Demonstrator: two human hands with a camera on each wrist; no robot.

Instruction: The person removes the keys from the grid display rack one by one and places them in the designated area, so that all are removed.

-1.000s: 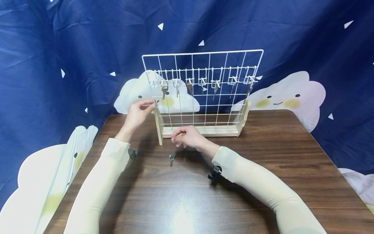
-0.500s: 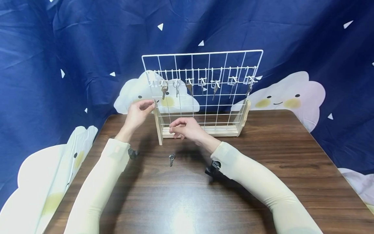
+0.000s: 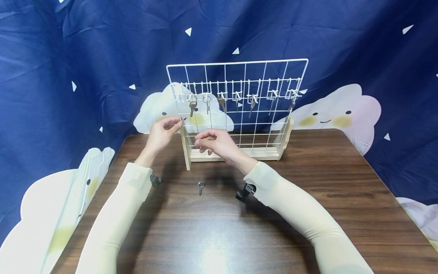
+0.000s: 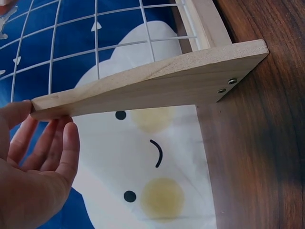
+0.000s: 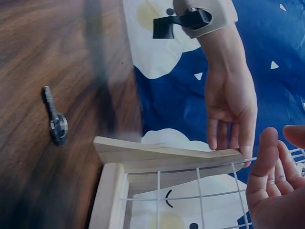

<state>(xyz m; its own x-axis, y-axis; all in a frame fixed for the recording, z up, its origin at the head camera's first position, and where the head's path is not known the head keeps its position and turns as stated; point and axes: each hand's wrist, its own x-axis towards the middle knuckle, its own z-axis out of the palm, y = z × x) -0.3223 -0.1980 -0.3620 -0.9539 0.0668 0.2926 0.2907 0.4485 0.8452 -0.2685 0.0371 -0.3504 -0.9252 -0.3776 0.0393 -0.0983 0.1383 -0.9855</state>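
A white wire grid rack (image 3: 239,123) stands in wooden supports, with several keys, among them a brown key (image 3: 192,106), hanging from its hooks. My left hand (image 3: 161,133) pinches the top end of the left wooden side piece (image 4: 143,90) between thumb and fingers. In front of the grid's lower left, my right hand (image 3: 217,142) hovers with loosely bent fingers. Nothing shows between its thumb and fingertips (image 5: 269,143) in the right wrist view. One key with a ring (image 3: 200,186) lies on the table before the rack.
The rack's wooden base bar (image 3: 253,155) rests on a dark brown wooden table (image 3: 308,182). Behind the table hangs a blue cloth (image 3: 119,57) with clouds and white triangles. Each wrist carries a small black camera, one being the right wrist camera (image 3: 245,192).
My right hand has risen and moved slightly left, from just above the loose key to in front of the grid. The left hand, the rack and the key on the table stay put.
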